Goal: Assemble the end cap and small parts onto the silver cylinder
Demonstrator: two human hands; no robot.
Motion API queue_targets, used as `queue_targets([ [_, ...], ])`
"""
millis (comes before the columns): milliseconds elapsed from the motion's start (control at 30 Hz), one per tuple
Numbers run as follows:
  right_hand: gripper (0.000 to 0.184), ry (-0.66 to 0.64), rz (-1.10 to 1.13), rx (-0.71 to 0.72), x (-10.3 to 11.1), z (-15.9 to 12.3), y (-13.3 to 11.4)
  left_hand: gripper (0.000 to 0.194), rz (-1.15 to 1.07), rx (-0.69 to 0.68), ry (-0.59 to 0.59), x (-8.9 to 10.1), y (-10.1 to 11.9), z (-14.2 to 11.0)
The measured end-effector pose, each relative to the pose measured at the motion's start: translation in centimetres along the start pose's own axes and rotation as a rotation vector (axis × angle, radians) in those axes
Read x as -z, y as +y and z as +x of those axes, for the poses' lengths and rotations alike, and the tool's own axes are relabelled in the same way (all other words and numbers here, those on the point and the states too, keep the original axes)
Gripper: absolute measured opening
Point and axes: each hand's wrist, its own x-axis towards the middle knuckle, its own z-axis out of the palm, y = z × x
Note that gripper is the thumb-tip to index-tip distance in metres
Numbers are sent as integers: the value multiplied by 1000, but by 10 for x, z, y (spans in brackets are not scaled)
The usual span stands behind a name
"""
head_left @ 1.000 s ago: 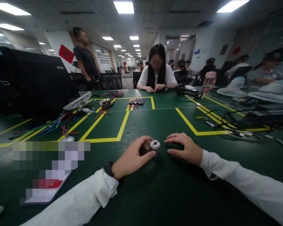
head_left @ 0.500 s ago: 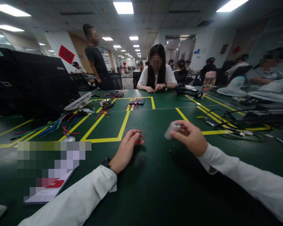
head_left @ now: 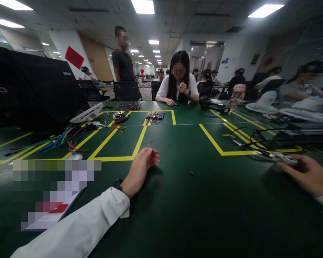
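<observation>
My right hand (head_left: 308, 175) is at the right side, its fingers and thumb closed round a small clear plastic container (head_left: 285, 161). Motion blurs the container, and the fingers partly cover it. It is close to the black cables; I cannot tell whether it touches the table. My left hand (head_left: 142, 168) rests on the green table with nothing in it, its fingers loosely bent and somewhat apart. Between my hands lies a tiny dark metal part (head_left: 191, 173), touched by neither.
Yellow tape (head_left: 177, 116) marks areas on the table (head_left: 177, 215). Coloured wires (head_left: 56, 139), a small motor (head_left: 120, 115) and a wired board (head_left: 155, 116) lie beyond my left hand. Black cables (head_left: 254, 138) lie right. A person (head_left: 177, 82) sits opposite; another (head_left: 123, 61) stands behind.
My right hand has carried the clear container from near the middle to the far right. My left hand has shifted little. The person opposite has raised one hand.
</observation>
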Motion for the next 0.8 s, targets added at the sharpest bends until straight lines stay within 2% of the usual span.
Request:
queue_targets([
  [33, 34, -1, -17, -10, 3, 1, -4, 25, 7, 12, 4, 2, 2, -1],
  [100, 40, 80, -70, -36, 13, 6, -27, 24, 32, 31, 12, 10, 6, -3],
  [167, 44, 191, -92, 7, 26, 12, -65, 22, 24, 47, 35, 18, 9, -5],
  [233, 41, 188, 5, 135, 35, 18, -111, 20, 12, 64, 57, 25, 11, -6],
  [267, 36, 146, 105, 204, 35, 21, -135, 19, 4, 66, 70, 27, 12, -7],
  [333, 26, -23, 359, 296, 27, 25, -182, 17, 1, 68, 81, 29, 13, -8],
  [400, 23, -289, 559, 249, 12, 28, -226, 17, 7, 65, 74, 29, 14, -10],
  [467, 28, -495, 642, 251, -5, 30, -263, 17, 13, 63, 61, 31, 15, -12],
  [533, 32, -573, 644, 288, -17, 32, -288, 16, 16, 70, 49, 35, 17, -14],
  [633, 22, -576, 631, 335, -24, 34, -304, 15, 13, 89, 47, 42, 20, -17],
  [700, 18, -559, 659, 341, -20, 37, -300, 14, 9, 103, 57, 45, 21, -17],
  [733, 16, -510, 662, 333, -17, 40, -293, 14, 8, 107, 60, 46, 22, -17],
  [800, 14, -293, 591, 304, -5, 48, -268, 14, 6, 107, 60, 46, 22, -17],
])
